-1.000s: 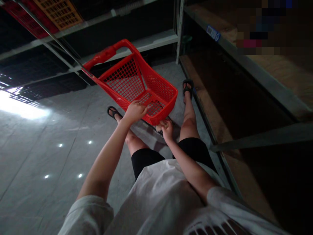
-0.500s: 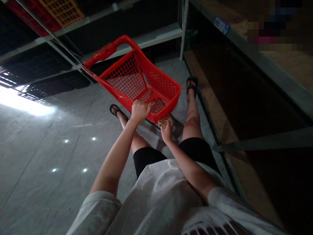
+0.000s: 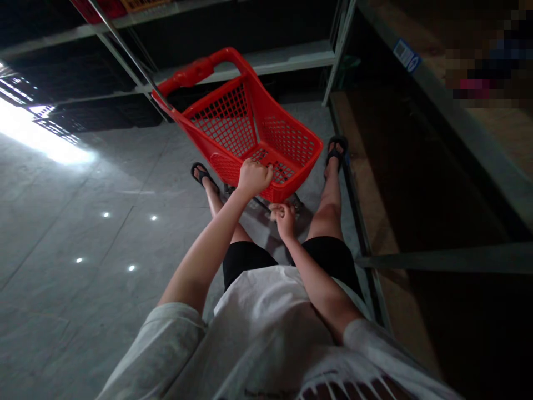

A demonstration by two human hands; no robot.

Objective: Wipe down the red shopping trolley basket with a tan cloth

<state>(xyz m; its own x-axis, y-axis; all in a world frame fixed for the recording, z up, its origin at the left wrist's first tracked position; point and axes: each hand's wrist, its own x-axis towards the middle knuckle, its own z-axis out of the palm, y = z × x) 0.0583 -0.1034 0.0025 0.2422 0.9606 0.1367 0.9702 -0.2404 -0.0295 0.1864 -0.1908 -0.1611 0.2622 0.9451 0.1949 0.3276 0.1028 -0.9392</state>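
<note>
A red plastic shopping cart (image 3: 291, 133) with mesh sides stands between my feet, its handle pointing away from me. My left hand (image 3: 255, 176) is closed over the rim at the near left corner of the basket. Just below the near end, my right hand (image 3: 285, 221) is closed on a small crumpled beige cloth (image 3: 275, 210). The cloth is partly hidden by my fingers, and I cannot tell whether it touches the cart. The basket's visible mesh floor bears nothing.
A metal rack (image 3: 291, 58) with dark crates (image 3: 112, 108) runs behind the cart. On the right stands a wooden-decked shelf (image 3: 385, 300) with a blue-and-white label (image 3: 407, 55). Grey concrete floor (image 3: 54, 300) spreads to the left, with bright light reflected on it.
The cart and my left hand have shifted a little right and up in view, as has the shelving. My right hand stays below the cart's near end, its fingers turned slightly with the cloth.
</note>
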